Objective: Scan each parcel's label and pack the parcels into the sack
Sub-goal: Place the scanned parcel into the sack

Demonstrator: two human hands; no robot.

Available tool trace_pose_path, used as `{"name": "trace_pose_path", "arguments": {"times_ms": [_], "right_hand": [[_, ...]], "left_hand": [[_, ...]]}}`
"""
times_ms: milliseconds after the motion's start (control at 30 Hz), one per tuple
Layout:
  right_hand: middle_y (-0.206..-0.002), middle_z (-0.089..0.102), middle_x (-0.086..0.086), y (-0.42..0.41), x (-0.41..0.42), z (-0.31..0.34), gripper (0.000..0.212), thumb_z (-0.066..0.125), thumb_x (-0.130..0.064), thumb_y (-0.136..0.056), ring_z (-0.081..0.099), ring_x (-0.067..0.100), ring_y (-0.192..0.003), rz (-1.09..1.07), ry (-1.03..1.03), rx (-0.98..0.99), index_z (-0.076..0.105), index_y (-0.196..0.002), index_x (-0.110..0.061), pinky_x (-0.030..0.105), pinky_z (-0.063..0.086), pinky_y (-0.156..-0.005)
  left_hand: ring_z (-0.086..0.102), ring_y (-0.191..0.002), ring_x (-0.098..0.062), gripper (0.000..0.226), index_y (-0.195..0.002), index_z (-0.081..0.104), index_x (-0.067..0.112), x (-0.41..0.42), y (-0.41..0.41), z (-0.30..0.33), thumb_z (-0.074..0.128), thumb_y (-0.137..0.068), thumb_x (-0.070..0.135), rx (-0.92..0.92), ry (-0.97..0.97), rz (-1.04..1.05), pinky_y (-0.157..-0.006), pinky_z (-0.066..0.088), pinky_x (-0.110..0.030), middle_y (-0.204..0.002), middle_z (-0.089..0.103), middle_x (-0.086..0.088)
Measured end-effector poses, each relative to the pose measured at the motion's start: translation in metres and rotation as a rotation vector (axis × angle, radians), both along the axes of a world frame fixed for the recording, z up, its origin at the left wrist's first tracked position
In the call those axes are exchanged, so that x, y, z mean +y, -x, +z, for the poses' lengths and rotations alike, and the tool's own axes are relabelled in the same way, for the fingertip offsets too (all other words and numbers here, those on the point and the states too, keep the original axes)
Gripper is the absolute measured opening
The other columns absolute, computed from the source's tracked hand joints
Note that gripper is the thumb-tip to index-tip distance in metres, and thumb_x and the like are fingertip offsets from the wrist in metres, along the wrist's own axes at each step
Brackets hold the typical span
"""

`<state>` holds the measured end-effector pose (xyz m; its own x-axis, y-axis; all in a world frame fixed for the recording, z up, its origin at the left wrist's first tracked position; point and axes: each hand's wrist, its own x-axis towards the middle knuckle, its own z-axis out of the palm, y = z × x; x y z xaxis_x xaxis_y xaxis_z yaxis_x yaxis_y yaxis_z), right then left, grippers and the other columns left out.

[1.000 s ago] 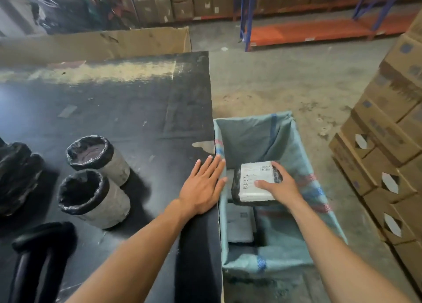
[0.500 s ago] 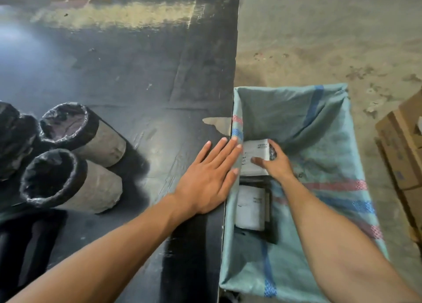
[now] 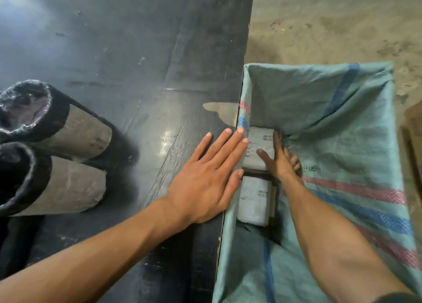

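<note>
A green woven sack with red and blue stripes hangs open against the right edge of the black table. Deep inside it my right hand holds a white-labelled parcel, thumb on top and fingers along its right side. A second labelled parcel lies just nearer to me in the sack. My left hand rests flat on the table's edge, fingers straight, fingertips at the sack's rim.
Two grey cylindrical parcels with black wrapped ends lie on the table at the left, one behind the other. Bare concrete floor lies beyond the sack. A cardboard edge shows at the far right.
My right hand has lowered the parcel from above the sack down to its bottom, beyond the other parcel. The view has tilted down and closer. My left hand has stayed on the table edge.
</note>
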<state>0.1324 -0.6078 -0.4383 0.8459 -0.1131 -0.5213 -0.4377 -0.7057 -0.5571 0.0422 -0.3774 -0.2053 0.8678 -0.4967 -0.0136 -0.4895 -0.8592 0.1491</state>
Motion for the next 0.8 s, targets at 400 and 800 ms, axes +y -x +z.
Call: {"name": "trace_pose_path", "arguments": {"times_ms": [400, 800], "right_hand": [[-0.173, -0.027, 0.009, -0.007, 0.011, 0.047, 0.086, 0.022, -0.077, -0.101, -0.025, 0.037, -0.159, 0.286, 0.359, 0.177, -0.011, -0.167, -0.034, 0.062, -0.013, -0.126], [-0.170, -0.033, 0.005, 0.059, 0.002, 0.124, 0.075, 0.016, -0.066, -0.107, -0.026, 0.031, -0.159, 0.285, 0.320, 0.190, -0.019, -0.165, -0.034, 0.060, -0.015, -0.126]], "left_hand": [[-0.007, -0.156, -0.012, 0.058, -0.162, 0.009, 0.019, 0.004, -0.002, -0.001, 0.020, -0.109, 0.039, 0.050, 0.007, -0.010, -0.127, -0.001, -0.041, -0.170, 0.001, 0.002], [-0.009, -0.155, -0.010, 0.062, -0.162, 0.006, 0.021, 0.004, -0.001, 0.001, 0.008, -0.105, 0.046, 0.056, 0.014, -0.017, -0.127, -0.006, -0.038, -0.169, -0.001, 0.005]]}}
